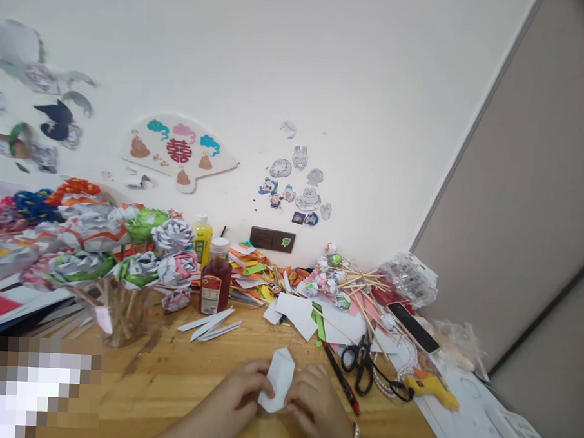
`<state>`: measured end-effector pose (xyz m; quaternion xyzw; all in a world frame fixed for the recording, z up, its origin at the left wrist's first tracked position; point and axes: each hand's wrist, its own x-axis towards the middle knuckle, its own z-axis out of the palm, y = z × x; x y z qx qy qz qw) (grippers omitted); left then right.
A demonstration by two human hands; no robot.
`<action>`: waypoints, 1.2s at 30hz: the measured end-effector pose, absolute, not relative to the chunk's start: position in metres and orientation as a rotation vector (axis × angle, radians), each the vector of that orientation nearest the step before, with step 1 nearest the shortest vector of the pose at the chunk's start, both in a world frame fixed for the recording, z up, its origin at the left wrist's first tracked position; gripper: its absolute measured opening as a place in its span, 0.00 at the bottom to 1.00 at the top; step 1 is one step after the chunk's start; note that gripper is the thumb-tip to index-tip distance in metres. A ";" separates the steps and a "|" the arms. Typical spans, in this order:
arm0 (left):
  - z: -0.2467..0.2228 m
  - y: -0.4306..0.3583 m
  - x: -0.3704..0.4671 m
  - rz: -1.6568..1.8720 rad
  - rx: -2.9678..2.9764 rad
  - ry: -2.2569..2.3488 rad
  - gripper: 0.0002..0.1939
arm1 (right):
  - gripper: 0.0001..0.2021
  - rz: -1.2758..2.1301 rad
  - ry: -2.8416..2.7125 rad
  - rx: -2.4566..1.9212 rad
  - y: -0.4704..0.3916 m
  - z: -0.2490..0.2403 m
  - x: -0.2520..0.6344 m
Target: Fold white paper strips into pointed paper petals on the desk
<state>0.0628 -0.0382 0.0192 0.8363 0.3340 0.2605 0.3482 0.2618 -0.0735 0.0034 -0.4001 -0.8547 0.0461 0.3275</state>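
A small piece of folded white paper is held upright over the wooden table, between both hands. My left hand pinches its left edge between thumb and fingers. At the lower right edge, my right hand grips the paper with its fingers bent together. The paper has creases and angled corners. Just beyond it lie several narrow white paper strips and larger white sheets.
Black scissors, a dark red-ended pen and a yellow glue gun lie to the right, near a phone. Paper flowers and a red bottle stand at the left. Paper flowers on sticks lie at the back.
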 end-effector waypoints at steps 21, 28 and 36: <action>0.024 -0.036 0.054 0.460 2.619 0.561 0.05 | 0.05 0.504 -2.349 -1.096 -0.070 0.007 0.272; 0.006 -0.029 0.061 0.589 2.385 0.689 0.05 | 0.08 0.520 -2.250 -1.129 -0.065 -0.005 0.268; -0.009 -0.028 0.067 0.610 2.376 0.862 0.06 | 0.07 0.487 -2.199 -1.330 -0.062 -0.012 0.262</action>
